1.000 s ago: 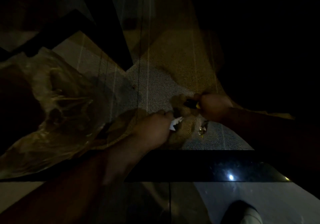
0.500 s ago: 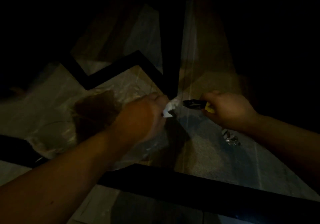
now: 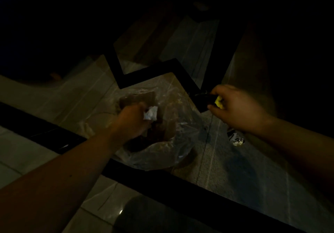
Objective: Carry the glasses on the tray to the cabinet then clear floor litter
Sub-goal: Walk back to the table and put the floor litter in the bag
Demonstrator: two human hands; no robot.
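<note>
Head view: two hands gathering litter over a clear plastic bag (image 3: pixel 162 153) in very dim light.

The left hand (image 3: pixel 133 122) pinches crumpled white paper (image 3: pixel 151 113) above the bag's mouth; the right hand (image 3: pixel 235 106) grips a black-and-yellow wrapper (image 3: pixel 209 100), its print unreadable. A foil scrap (image 3: pixel 235 139) lies on the carpet (image 3: pixel 226 169), partly hidden by the right wrist.

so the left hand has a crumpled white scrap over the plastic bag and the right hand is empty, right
Not quite. In the head view the left hand does hold a crumpled white scrap over the clear plastic bag, but the right hand is not empty: it grips a dark wrapper with a yellow patch.
</note>
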